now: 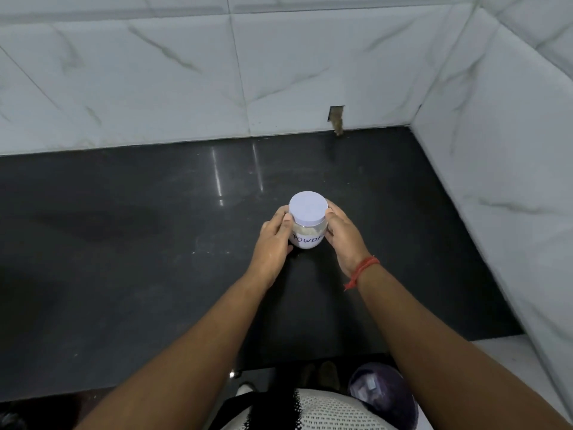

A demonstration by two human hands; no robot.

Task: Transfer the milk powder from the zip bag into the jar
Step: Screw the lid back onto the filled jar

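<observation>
Black polished stone worktop [124,243], glossy, with streaks of reflected light toward the upper centre of the frame. Backed and flanked at right by white marble-look wall tiles [155,72] with grey veining; one small rectangular cut-out [336,117] in the tile at the base of the rear wall, right of centre, with brownish residue below it.

Item 1: jar [307,234], small, clear-sided, standing upright on the worktop at the centre of the frame. Fitted with a pale lilac round lid [308,208], which sits on the jar. White label on the front, handwritten, partly covered; the letters "POWDE" are legible. Pale powder shows through the wall just under the lid.

Item 2: left hand [274,240], wrapped round the left side of the jar, fingers curled against its wall, thumb up near the lid's rim.

Item 3: right hand [342,237], clasping the right side of the jar likewise, fingers reaching behind it. Red thread band [362,271] tied at the wrist, loose ends trailing.

Lower edge of frame: white mesh-patterned garment [325,411] on the person's torso; dark rounded purple object [383,392] at lower right, kind uncertain.
</observation>
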